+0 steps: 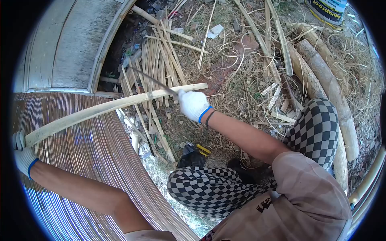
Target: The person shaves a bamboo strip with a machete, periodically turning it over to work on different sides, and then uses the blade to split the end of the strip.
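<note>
A long pale split-bamboo strip [108, 105] runs across the view from the far left to the middle. My left hand [24, 154], in a white knitted glove with a blue cuff, is closed around its left end. My right hand [194, 105], gloved the same way, is closed beside the strip's other end. From that fist a thin dark blade [155, 81] points up and left, crossing over the strip; the knife's handle is hidden in the glove.
Split bamboo pieces [163, 60] are piled beyond the strip. Shavings [241, 88] litter the ground, and thick bamboo poles [333, 92] lie at right. A slatted mat [96, 160] stretches at left below a wooden panel [76, 48]. A yellow-black tool [203, 150] lies near my knees; a bucket [327, 11] stands top right.
</note>
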The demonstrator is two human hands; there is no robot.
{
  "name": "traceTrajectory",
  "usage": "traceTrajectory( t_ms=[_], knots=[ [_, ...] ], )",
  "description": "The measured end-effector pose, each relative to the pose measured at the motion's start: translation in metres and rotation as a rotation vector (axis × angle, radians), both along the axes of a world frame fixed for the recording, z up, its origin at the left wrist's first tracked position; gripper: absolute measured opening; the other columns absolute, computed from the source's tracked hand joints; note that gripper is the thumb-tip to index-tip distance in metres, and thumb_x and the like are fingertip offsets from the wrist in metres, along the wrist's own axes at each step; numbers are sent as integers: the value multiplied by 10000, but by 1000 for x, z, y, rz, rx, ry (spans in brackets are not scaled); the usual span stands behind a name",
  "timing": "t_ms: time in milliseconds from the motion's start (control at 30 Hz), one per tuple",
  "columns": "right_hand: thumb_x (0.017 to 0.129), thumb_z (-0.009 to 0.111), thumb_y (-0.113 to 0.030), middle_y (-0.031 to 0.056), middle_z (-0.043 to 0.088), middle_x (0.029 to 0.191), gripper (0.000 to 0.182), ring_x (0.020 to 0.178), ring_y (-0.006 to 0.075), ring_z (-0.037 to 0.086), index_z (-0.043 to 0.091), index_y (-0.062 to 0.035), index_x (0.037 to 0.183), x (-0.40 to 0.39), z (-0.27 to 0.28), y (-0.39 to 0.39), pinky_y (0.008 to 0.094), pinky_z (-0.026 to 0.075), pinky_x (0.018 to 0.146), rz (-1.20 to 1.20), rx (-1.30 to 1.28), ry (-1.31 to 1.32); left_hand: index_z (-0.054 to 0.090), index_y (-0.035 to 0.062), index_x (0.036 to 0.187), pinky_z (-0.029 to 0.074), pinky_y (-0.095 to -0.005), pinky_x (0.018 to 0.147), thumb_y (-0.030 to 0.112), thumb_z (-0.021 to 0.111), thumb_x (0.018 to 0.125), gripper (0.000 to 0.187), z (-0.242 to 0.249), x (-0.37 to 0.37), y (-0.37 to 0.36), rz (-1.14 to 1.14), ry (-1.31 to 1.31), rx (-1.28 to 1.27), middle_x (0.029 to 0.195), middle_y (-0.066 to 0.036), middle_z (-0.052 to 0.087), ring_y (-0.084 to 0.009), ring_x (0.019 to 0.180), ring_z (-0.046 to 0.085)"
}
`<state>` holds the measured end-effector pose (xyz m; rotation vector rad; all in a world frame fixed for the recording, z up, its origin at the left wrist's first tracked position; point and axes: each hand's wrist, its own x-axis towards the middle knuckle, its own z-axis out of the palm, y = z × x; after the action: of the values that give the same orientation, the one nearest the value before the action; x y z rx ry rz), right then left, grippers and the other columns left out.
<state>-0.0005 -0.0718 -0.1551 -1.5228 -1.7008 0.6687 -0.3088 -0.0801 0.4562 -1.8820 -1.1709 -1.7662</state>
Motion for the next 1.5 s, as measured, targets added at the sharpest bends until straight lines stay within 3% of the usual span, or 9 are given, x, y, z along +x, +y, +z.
traceTrajectory(
  t_ms=[100,300,433,667,833,1100,1233,1333,1500],
  knots=[
    [897,614,-169,181,767,906,216,864,335,766,714,-35,1034,17,-49,20,465,606,724,-4,-205,5,560,-100,954,641,-360,779,81,444,1012,223,8,-13,-3,10,12,-3,903,-175,627,-274,749,661],
    [904,579,-126,182,712,729,117,694,355,735,631,-37,959,-8,-12,15,477,577,602,-55,175,-18,559,-95,956,636,-358,779,75,440,1008,214,29,-48,17,21,28,-40,903,-169,623,-269,753,654],
    [917,591,-195,215,756,892,227,855,351,762,731,-36,994,18,-95,36,466,605,710,-27,-278,49,558,-92,957,632,-357,778,71,438,1006,208,44,-64,16,43,48,-52,903,-164,621,-265,755,649],
    [914,566,-152,177,763,885,172,848,351,764,692,-42,956,7,-42,25,482,600,700,-25,-12,-41,556,-87,960,625,-355,777,63,434,1001,198,43,-81,35,34,58,-66,903,-157,616,-259,758,640],
    [904,619,-168,201,765,978,232,933,345,759,716,-22,1056,37,-148,25,460,605,781,-81,-406,-58,555,-83,961,621,-353,776,58,431,998,192,55,-90,32,41,74,-72,903,-151,613,-255,761,634],
    [930,528,-147,205,755,878,219,838,374,756,668,-12,1032,6,-82,23,495,594,710,-38,-63,-51,553,-77,964,613,-351,775,50,426,993,182,56,-105,39,25,75,-87,902,-142,609,-248,765,624],
    [943,541,-152,224,756,974,261,920,381,748,640,-5,1134,32,-166,9,493,593,775,-96,-417,-95,552,-74,965,609,-350,775,46,424,991,177,65,-112,40,11,108,-111,902,-138,606,-244,768,619],
    [917,564,-162,238,746,1045,299,975,395,737,687,-14,1146,42,-183,9,489,588,833,-80,-425,-102,551,-72,966,606,-349,774,43,422,989,174,82,-130,49,-42,175,-145,902,-135,604,-242,769,615],
    [916,570,-235,236,735,1133,367,1052,386,724,728,-1,1151,25,-188,20,470,582,908,-32,-540,-40,407,46,825,415,-307,537,218,418,1053,286,10,-54,36,-143,-133,-156,744,-90,431,-186,577,377]
  ],
)
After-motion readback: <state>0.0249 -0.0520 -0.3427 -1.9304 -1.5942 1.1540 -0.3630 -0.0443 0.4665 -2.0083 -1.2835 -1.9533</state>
